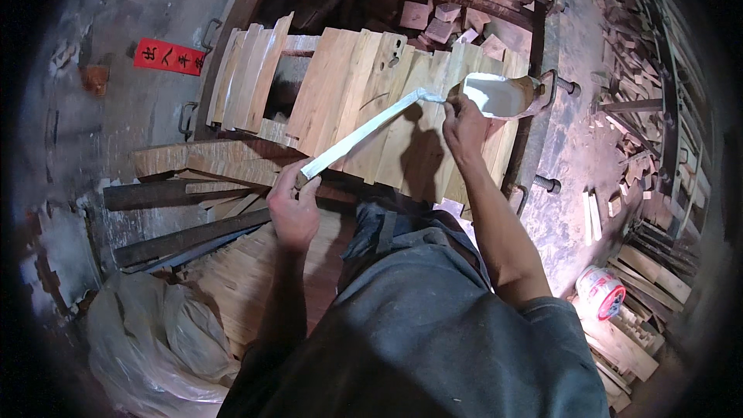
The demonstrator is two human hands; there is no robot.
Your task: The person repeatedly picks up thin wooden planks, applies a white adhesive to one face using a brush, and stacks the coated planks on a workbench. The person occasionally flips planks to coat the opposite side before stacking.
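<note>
While our left hand (294, 210) is gripping a strip (364, 132) by its near end, above bare planks (325, 85), our right hand (464, 125) is pinching a seeming applicator (433, 98) beside the white-filled container (529, 93); coating: apparently nearly complete, uppermost face.

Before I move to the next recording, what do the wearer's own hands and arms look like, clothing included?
Both the left hand and the right hand are ungloved, with no watch or band visible at either wrist. The right forearm is bare up to a loose, dark grey sleeve that ends near the elbow. Where the left sleeve ends is lost in shadow.
</note>
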